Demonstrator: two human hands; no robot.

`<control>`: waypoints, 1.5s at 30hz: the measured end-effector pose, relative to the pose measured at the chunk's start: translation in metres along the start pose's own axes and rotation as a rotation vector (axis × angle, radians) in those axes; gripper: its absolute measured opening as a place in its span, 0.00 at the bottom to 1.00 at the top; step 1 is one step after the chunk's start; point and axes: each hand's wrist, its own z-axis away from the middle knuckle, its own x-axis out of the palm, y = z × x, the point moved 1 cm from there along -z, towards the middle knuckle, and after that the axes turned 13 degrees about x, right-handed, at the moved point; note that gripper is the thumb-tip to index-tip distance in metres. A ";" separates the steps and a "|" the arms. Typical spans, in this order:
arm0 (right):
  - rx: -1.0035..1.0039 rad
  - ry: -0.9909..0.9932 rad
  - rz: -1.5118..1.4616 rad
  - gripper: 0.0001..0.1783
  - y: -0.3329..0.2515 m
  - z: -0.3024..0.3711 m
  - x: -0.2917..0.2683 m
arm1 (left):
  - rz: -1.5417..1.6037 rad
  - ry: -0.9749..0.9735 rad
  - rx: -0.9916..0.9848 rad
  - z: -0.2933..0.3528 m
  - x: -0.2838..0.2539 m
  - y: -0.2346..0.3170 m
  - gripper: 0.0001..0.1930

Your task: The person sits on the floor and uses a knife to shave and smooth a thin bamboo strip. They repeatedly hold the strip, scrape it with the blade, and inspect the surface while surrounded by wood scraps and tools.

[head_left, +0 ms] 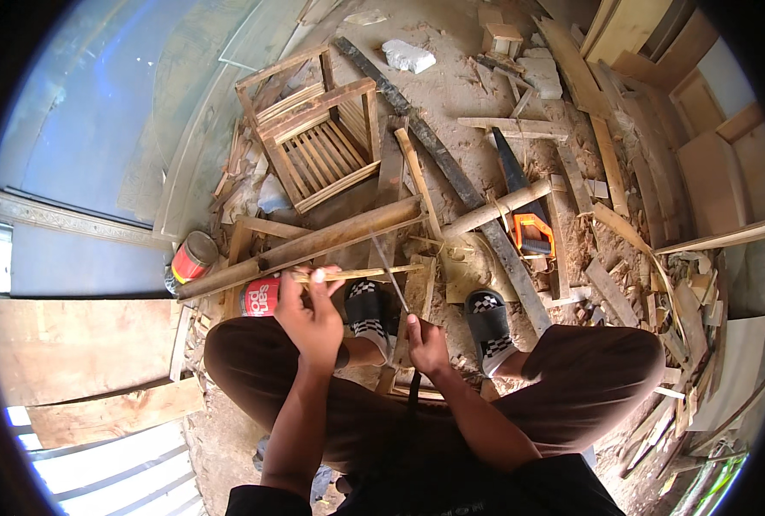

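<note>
Apparently for steadiness, my left hand (309,320) pinched a slim wooden stick (361,274) near its left end, just on my side of the long wooden pole (339,241), leaving the rest exposed. My right hand (427,347) was closed around the base of a narrow knife-like blade (398,288), nearer me than the pole's right half, probably to keep its edge close to the stick; they crossed in view, though I couldn't tell whether they touched. The stick's long axis ran nearly crosswise, its free tip pointing right; the blade slanted away from me, leftward, toward the pole. Right of the pole, a handsaw (510,165) lay unheld.
</note>
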 end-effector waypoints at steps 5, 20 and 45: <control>0.221 -0.061 0.043 0.35 0.032 -0.006 -0.012 | 0.002 -0.114 0.122 0.013 0.008 0.005 0.08; 0.153 0.053 0.149 0.32 0.008 -0.007 -0.012 | 0.068 -0.032 0.049 0.006 0.002 0.006 0.04; 0.103 0.044 0.030 0.38 0.030 -0.031 0.001 | 0.064 -0.082 0.053 0.003 0.008 0.009 0.06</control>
